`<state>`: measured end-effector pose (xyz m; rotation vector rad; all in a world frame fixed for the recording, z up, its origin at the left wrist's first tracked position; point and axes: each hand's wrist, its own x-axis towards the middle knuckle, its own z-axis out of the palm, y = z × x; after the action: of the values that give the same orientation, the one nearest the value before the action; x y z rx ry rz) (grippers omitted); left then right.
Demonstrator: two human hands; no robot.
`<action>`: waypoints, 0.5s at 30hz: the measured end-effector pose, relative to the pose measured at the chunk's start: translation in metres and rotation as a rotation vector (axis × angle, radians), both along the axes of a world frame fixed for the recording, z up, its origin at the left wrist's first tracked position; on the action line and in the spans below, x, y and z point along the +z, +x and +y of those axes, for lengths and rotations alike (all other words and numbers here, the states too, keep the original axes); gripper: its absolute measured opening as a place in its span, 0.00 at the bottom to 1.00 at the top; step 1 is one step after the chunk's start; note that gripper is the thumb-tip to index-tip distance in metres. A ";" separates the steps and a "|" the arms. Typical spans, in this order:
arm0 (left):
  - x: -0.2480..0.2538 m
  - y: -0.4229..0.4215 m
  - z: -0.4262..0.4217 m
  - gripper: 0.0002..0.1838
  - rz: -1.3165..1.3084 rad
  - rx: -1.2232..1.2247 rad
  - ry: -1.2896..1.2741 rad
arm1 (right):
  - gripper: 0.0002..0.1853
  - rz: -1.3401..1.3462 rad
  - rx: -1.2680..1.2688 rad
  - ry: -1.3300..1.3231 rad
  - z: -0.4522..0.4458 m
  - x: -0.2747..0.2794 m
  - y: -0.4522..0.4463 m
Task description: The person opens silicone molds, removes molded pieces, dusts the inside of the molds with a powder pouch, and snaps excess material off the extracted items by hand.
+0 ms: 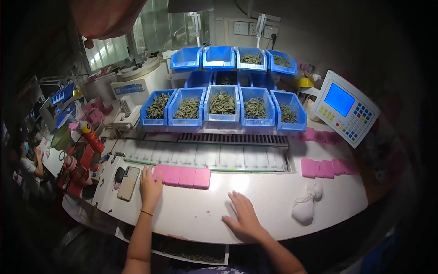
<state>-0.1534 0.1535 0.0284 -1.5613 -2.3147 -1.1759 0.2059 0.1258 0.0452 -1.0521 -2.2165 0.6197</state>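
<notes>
My left hand [151, 186] rests at the left end of a row of several pink rectangular blocks [187, 177], its fingers stretched out and touching the end of the row. The blocks lie side by side on the white tabletop [191, 214]. Over the table to the right, my right hand [242, 214] is open, fingers spread, with nothing in it. A phone [128, 183] lies just left of my left hand, with a small black object [119, 174] beside it. A knotted white cloth bag [305, 206] sits to the right.
Blue bins [186, 108] stand in tiers behind, several holding dried greenish pieces. A row of white plates [219, 156] runs in front of them. More pink blocks [325, 168] lie at right below a keypad panel [342, 107]. A drawer [223, 255] juts out below the table edge. A person [31, 166] sits far left.
</notes>
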 end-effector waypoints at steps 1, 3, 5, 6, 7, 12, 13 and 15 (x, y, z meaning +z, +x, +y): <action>-0.009 0.000 -0.004 0.24 0.072 0.069 -0.054 | 0.43 -0.012 0.020 -0.021 0.012 0.000 -0.011; -0.007 0.011 -0.006 0.25 0.013 0.050 -0.085 | 0.47 0.018 0.050 -0.016 0.044 -0.010 -0.038; -0.003 0.021 -0.006 0.26 -0.011 0.050 -0.097 | 0.48 0.060 0.057 0.013 0.072 -0.020 -0.063; -0.001 0.026 -0.008 0.26 -0.011 0.044 -0.091 | 0.49 0.065 0.069 0.044 0.084 -0.022 -0.071; 0.001 0.032 -0.011 0.25 0.015 0.034 -0.108 | 0.49 0.070 0.081 0.076 0.092 -0.020 -0.076; 0.007 0.057 -0.023 0.23 0.018 -0.129 -0.102 | 0.47 0.000 -0.031 0.127 0.085 -0.009 -0.033; 0.010 0.064 -0.026 0.22 -0.048 -0.155 -0.114 | 0.47 -0.005 -0.092 0.112 0.076 -0.008 -0.017; 0.016 0.083 -0.037 0.20 -0.123 -0.202 -0.128 | 0.47 -0.021 -0.172 0.097 0.051 -0.009 0.007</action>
<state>-0.0709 0.1169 0.0446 -1.8547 -2.3980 -1.2194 0.2128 0.1766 0.0366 -1.1881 -2.1236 0.4238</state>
